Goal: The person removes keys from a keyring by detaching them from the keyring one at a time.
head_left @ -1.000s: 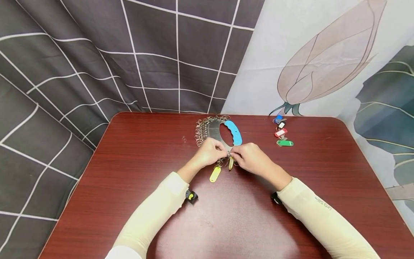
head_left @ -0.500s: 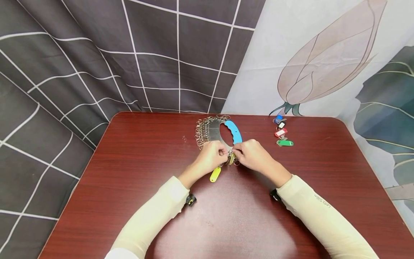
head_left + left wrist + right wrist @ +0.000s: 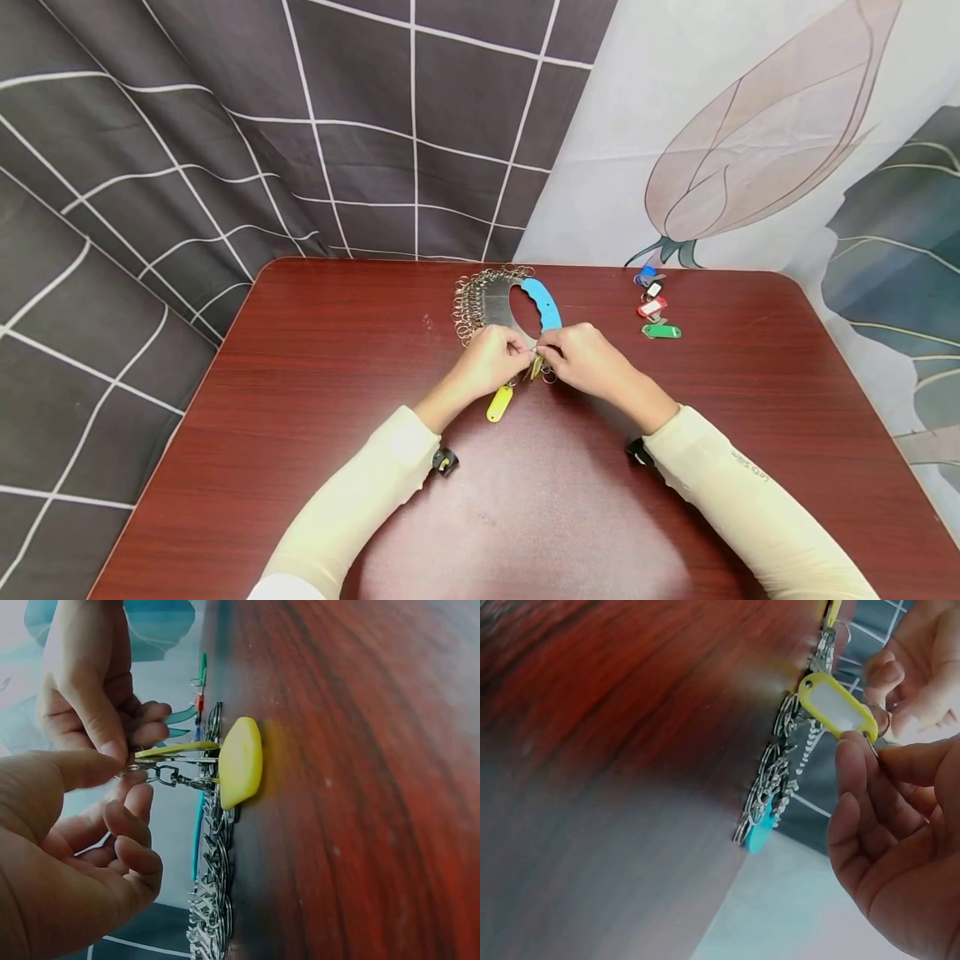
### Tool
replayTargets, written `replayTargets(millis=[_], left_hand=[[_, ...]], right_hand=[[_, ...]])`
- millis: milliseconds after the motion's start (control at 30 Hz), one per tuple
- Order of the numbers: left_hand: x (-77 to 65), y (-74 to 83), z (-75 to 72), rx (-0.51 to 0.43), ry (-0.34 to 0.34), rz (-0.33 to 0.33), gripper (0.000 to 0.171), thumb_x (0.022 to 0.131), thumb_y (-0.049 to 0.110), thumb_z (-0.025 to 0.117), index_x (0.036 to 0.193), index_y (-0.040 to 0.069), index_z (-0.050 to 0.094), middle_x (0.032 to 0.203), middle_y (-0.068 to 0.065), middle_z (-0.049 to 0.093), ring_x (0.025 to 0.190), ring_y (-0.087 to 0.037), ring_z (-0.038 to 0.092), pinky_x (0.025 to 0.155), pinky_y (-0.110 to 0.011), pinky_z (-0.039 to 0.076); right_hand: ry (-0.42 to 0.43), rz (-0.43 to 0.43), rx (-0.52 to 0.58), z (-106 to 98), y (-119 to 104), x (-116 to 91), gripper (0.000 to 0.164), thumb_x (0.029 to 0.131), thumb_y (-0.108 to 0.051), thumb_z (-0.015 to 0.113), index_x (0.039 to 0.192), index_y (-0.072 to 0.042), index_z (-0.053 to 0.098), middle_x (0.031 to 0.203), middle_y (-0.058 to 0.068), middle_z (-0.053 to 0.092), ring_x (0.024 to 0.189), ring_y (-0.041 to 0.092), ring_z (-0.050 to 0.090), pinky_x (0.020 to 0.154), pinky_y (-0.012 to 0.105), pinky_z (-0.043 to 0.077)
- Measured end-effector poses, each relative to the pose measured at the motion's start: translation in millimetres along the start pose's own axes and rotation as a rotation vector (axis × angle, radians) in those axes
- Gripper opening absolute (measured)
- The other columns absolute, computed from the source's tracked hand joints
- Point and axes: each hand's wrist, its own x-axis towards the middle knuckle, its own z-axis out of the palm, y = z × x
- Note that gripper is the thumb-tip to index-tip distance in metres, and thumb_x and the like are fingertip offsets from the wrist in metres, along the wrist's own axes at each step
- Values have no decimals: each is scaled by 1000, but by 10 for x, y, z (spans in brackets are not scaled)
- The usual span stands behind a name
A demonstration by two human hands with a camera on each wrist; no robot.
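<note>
My left hand (image 3: 489, 360) and right hand (image 3: 587, 358) meet at the lower end of a grey metal key holder (image 3: 497, 302) with a blue handle (image 3: 543, 307). Between thumb and finger, my right hand pinches a thin metal split ring attached to a yellow key tag (image 3: 837, 706) with a pale label. The left thumb and forefinger pinch at that same ring, beside a swivel clasp (image 3: 166, 777). Metal keys hang with the tag in the left wrist view. A second yellow key tag (image 3: 499, 403) lies on the table below the left hand. The fingertips partly hide the ring.
Rows of clasps and split rings (image 3: 467, 308) fringe the holder's left side. On the right lie keys with blue (image 3: 645, 276), black (image 3: 654, 290), red (image 3: 651, 307) and green (image 3: 662, 332) tags. A dark checked curtain (image 3: 360, 150) stands behind the brown table (image 3: 322, 367).
The left fingertips drew back slightly from the ring half a second ago and now meet the right fingertips there again. The right hand and the holder have barely moved.
</note>
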Motion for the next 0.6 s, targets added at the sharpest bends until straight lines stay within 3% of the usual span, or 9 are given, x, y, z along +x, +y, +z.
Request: replayTargets(millis=[267, 400, 600], left_hand=[[16, -4, -13, -58, -15, -26, 11, 91, 13, 75, 81, 10, 77, 78, -1, 70, 69, -7, 59, 66, -18, 49], [-4, -42, 1, -59, 0, 13, 10, 90, 14, 77, 80, 12, 79, 80, 0, 71, 70, -6, 59, 66, -17, 49], [-45, -39, 25, 15, 14, 108, 8, 88, 10, 77, 81, 10, 81, 81, 0, 72, 73, -10, 64, 67, -16, 48]], right_hand=[[-44, 30, 25, 4, -20, 11, 11, 99, -13, 66, 90, -12, 70, 65, -7, 55, 60, 9, 49, 62, 30, 47], [-40, 32, 16, 2, -31, 11, 13, 99, -14, 67, 87, -13, 70, 63, -8, 54, 60, 10, 49, 63, 30, 46], [-32, 47, -2, -2, -44, 18, 14, 97, -12, 69, 83, -14, 70, 61, -8, 52, 58, 11, 49, 61, 30, 46]])
